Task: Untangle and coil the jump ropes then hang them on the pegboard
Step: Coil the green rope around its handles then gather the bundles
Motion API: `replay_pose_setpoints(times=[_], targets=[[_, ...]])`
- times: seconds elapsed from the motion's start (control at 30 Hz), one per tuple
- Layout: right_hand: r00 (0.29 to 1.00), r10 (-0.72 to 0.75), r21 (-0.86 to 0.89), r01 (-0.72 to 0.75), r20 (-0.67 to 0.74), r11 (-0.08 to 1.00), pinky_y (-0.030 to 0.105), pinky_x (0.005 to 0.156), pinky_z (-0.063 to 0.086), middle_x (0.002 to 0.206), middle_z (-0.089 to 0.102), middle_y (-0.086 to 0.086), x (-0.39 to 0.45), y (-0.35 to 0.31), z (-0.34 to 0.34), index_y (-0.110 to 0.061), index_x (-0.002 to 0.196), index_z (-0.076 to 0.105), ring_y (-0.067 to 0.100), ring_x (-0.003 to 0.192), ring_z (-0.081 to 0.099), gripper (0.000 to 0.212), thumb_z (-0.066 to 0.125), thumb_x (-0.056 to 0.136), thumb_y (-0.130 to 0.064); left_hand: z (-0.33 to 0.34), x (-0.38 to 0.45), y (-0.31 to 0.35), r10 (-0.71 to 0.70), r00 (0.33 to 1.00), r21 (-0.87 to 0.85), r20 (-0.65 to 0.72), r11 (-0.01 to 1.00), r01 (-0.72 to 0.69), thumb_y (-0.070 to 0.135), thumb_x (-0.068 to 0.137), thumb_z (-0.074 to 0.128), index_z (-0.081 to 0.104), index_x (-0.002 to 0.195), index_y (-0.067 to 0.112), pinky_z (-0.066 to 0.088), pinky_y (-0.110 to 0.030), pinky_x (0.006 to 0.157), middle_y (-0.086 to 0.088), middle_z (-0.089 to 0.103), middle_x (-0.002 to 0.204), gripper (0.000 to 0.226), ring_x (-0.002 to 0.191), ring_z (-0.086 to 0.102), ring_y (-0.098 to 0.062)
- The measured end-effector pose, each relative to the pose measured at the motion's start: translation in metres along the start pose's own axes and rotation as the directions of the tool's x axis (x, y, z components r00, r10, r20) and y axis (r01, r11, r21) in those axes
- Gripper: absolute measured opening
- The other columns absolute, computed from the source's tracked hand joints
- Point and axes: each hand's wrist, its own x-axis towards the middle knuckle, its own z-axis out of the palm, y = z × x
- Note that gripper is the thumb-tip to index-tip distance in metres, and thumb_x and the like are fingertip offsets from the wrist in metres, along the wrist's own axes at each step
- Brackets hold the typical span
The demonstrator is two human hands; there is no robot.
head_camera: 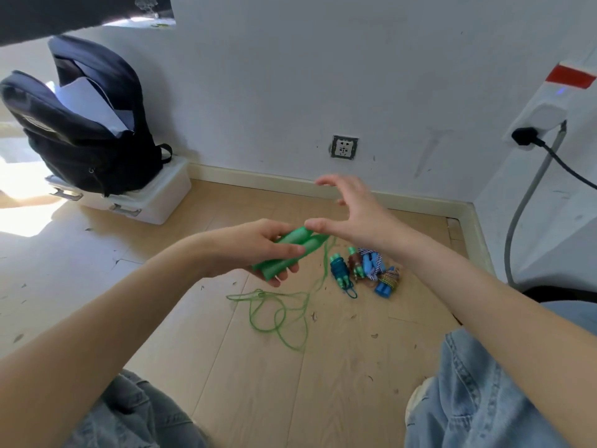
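Note:
My left hand (pixel 258 245) grips two green jump-rope handles (pixel 290 250) held side by side above the wooden floor. Their thin green cord (pixel 281 313) hangs from the handle tips and lies in loose tangled loops on the floor below. My right hand (pixel 352 210) hovers just right of the handle tips, fingers spread; its thumb is at the upper handle's end, and whether it pinches the cord I cannot tell. To the right, on the floor, lies a pile of other jump ropes (pixel 365 271) with teal, brown and blue handles. No pegboard is visible.
A black backpack (pixel 87 124) sits on a white plastic box (pixel 151 198) at the left wall. A wall socket (pixel 344 147) is low on the wall ahead. A white appliance (pixel 549 189) with a plugged cable stands on the right. My knees in jeans frame the bottom.

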Motion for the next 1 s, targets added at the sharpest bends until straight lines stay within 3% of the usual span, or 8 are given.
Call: replay_pose_setpoints(times=[0.07,0.17,0.37,0.57,0.73,0.8,0.9,1.0], targets=[[0.983,-0.062,0.115,0.043,0.173,0.992,0.018,0.075,0.042,0.103,0.064,-0.003,-0.004,-0.003,0.001,-0.018,0.110,0.058,0.006,0.089,0.058,0.027,0.051,0.092,-0.037,-0.008,-0.004,-0.001,0.046,0.999,0.042,-0.025,0.998,-0.045,0.024,0.091,0.054,0.059,0.107,0.024,0.049,-0.015,0.060,0.006,0.062,0.083,0.016,0.066,0.057,0.000],[0.989,-0.009,0.034,0.004,0.147,0.999,0.012,0.051,0.041,0.055,0.058,-0.002,-0.009,0.002,-0.007,-0.018,0.072,0.061,0.009,0.048,0.052,0.035,0.044,0.095,-0.037,-0.026,-0.009,-0.005,0.075,0.986,0.234,-0.152,0.972,-0.038,0.025,0.092,0.053,0.059,0.104,0.025,0.045,-0.017,0.054,0.008,0.060,0.079,0.013,0.063,0.052,-0.002],[0.991,-0.106,-0.349,0.072,-0.080,0.934,0.026,0.063,0.047,0.071,0.064,-0.006,-0.018,0.010,-0.007,-0.012,0.084,0.071,0.010,0.064,0.057,0.028,0.055,0.090,-0.034,-0.021,0.004,-0.020,-0.029,0.931,0.567,-0.364,0.786,0.246,0.028,0.096,0.045,0.051,0.110,0.013,0.044,-0.027,0.063,-0.002,0.059,0.089,0.022,0.077,0.055,-0.019],[0.916,-0.217,-0.262,0.130,-0.338,0.956,0.013,0.068,0.043,0.076,0.067,-0.003,-0.012,-0.002,-0.017,-0.009,0.087,0.073,0.010,0.069,0.059,0.015,0.065,0.086,-0.022,-0.013,0.014,-0.014,0.155,0.809,0.645,-0.567,0.694,0.319,0.029,0.098,0.039,0.038,0.098,0.010,0.041,-0.037,0.062,-0.010,0.052,0.087,0.019,0.072,0.050,-0.029],[0.968,0.185,-0.477,-0.084,0.169,0.875,0.028,0.094,0.044,0.128,0.057,0.002,-0.012,0.021,-0.005,-0.017,0.126,0.053,0.016,0.110,0.056,0.042,0.062,0.086,-0.028,-0.019,0.007,-0.011,-0.060,0.963,0.519,-0.262,0.833,0.193,0.029,0.094,0.048,0.052,0.099,0.016,0.046,-0.021,0.054,0.001,0.059,0.082,0.014,0.068,0.055,-0.012],[0.927,0.173,-0.273,-0.081,0.333,0.959,0.028,0.103,0.036,0.139,0.047,-0.002,-0.012,0.018,0.000,-0.021,0.137,0.040,0.012,0.124,0.046,0.060,0.066,0.083,-0.031,-0.015,0.003,-0.009,-0.102,0.991,0.421,-0.083,0.898,0.128,0.030,0.092,0.052,0.056,0.093,0.024,0.044,-0.014,0.050,0.007,0.061,0.077,0.008,0.061,0.054,-0.004],[0.892,0.071,-0.016,-0.072,0.447,0.997,0.026,0.094,0.044,0.112,0.067,-0.008,-0.012,0.009,0.006,-0.022,0.117,0.058,-0.001,0.101,0.058,0.032,0.064,0.086,-0.027,-0.011,0.000,-0.007,-0.095,0.996,0.350,-0.001,0.933,0.089,0.032,0.090,0.055,0.057,0.089,0.032,0.046,-0.014,0.052,0.009,0.063,0.077,0.003,0.060,0.056,-0.001],[0.929,0.056,0.143,-0.116,0.367,0.983,0.009,0.059,0.043,0.075,0.071,-0.004,-0.014,0.007,0.003,-0.010,0.098,0.066,-0.007,0.060,0.061,0.013,0.056,0.091,-0.014,-0.014,-0.003,-0.004,-0.098,0.995,0.288,-0.008,0.953,0.096,0.032,0.089,0.057,0.060,0.095,0.029,0.046,-0.015,0.055,0.007,0.064,0.080,0.007,0.064,0.057,-0.003]])
